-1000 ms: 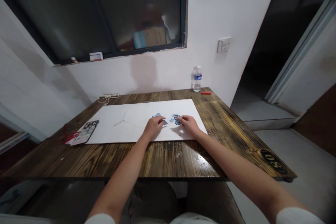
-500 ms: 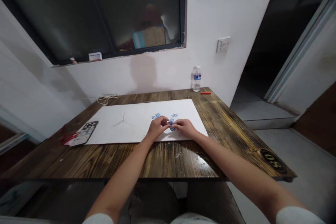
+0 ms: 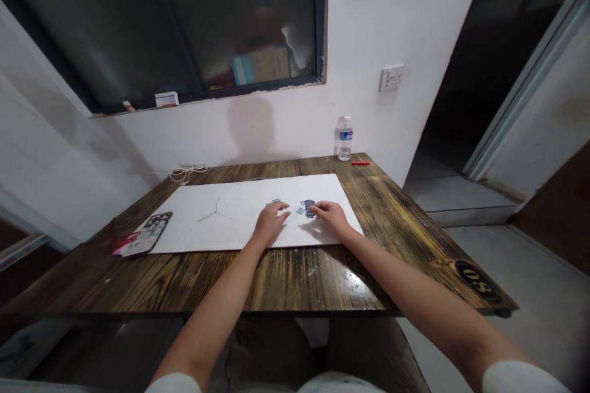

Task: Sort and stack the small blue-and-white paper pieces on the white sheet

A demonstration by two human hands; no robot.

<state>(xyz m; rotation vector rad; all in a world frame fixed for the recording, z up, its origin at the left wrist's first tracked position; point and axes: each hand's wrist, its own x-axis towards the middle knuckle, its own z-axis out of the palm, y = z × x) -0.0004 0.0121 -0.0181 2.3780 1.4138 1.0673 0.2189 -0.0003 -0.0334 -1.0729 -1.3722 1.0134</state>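
Note:
Over the white board (image 3: 239, 193), my right hand (image 3: 330, 217) pinches a small dark blue-edged strip of pieces (image 3: 310, 209), held raised at the fingertips. To its left is my left hand (image 3: 271, 221), thumb and fingers apart with nothing between them. Small blue-outlined pieces (image 3: 300, 210) lie on the board between the hands. More blue pieces (image 3: 276, 200) lie just beyond my left fingers, which partly hide them.
A patterned phone (image 3: 148, 234) rests on the board's left end beside red cords (image 3: 123, 241). At the back stand a water bottle (image 3: 345, 138) and a red pen (image 3: 361, 163). A white cable (image 3: 188, 172) lies back left.
My hands have parted. The left one has let go and moved slightly left, and the right one has lifted the strip up and to the right.

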